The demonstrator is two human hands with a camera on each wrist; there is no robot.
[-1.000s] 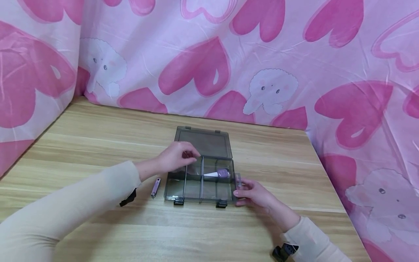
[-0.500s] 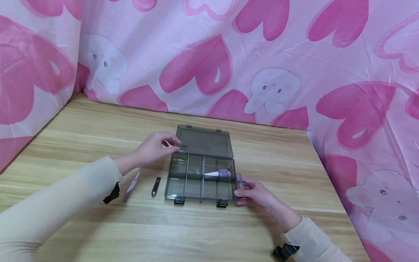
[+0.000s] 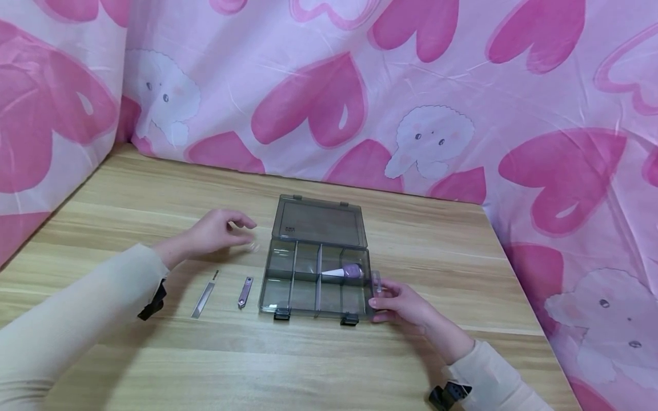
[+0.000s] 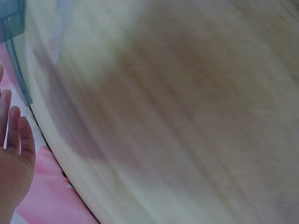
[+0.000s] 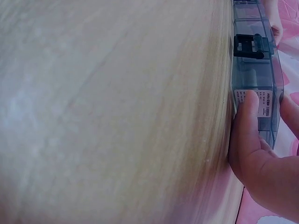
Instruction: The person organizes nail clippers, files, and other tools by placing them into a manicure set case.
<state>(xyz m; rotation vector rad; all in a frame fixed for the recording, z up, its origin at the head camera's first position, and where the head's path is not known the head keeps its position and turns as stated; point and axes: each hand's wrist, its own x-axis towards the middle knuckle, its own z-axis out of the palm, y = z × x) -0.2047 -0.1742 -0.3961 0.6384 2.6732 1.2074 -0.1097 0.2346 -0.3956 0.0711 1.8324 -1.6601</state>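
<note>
A dark see-through compartment box (image 3: 313, 311) lies with its lid (image 3: 321, 220) folded back on the wooden table. One of its compartments holds a purple nail polish bottle (image 3: 352, 271) with a white cap. My right hand (image 3: 406, 305) grips the box's right side, its thumb against the labelled wall in the right wrist view. Left of the box, my left hand (image 3: 216, 231) hovers with thumb and index finger apart. Just below its fingertips is a small blurred clear thing (image 3: 253, 246); whether they touch is unclear. Nail clippers (image 3: 245, 292) and a slim file-like strip (image 3: 204, 298) lie nearby.
A clear upright piece (image 3: 377, 281) stands at the box's right edge beside my right hand. Two black latches (image 3: 349, 319) stick out along the box's front. Pink heart-patterned cloth (image 3: 308, 103) hangs behind the table and at both sides.
My left hand has moved left from above the box to the bare table beside it, uncovering the slim strip. My right hand keeps its hold on the box.
</note>
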